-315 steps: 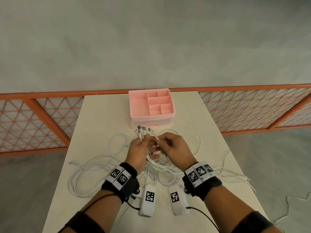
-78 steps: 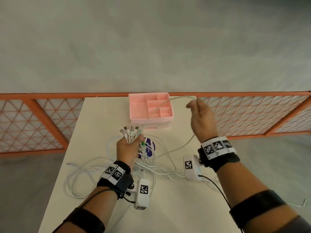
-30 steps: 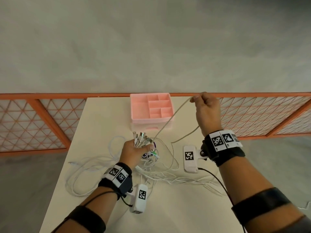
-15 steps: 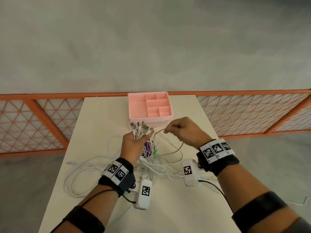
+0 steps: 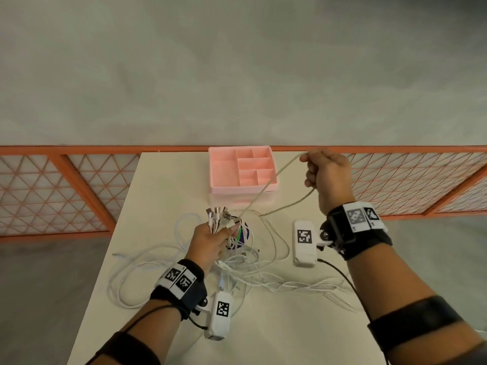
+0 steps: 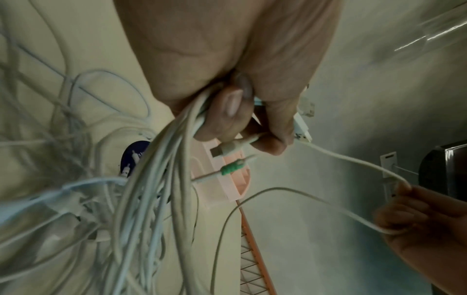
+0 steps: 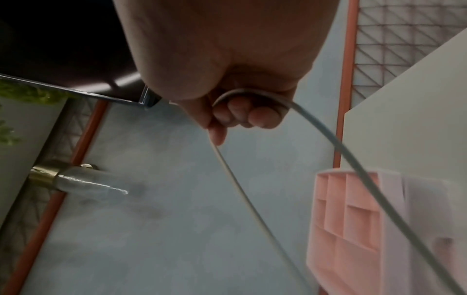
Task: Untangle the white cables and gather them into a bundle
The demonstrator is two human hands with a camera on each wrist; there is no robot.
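My left hand grips a bunch of white cables just below their plugs, which fan out above my fist over the middle of the table. The cables' loose lengths lie tangled on the table around and below that hand. My right hand is raised at the right of the pink tray and pinches a single white cable. That cable runs taut from the plugs up to my fingers, then loops back down toward the tangle.
A pink tray with compartments stands at the table's far edge, under the taut cable. A small round blue object lies beneath the cables by my left hand. The white table ends at an orange mesh railing.
Half a second ago my right hand was low beside the plugs; it has since risen up and to the right, pulling the single cable taut. My left hand kept its grip and barely moved.
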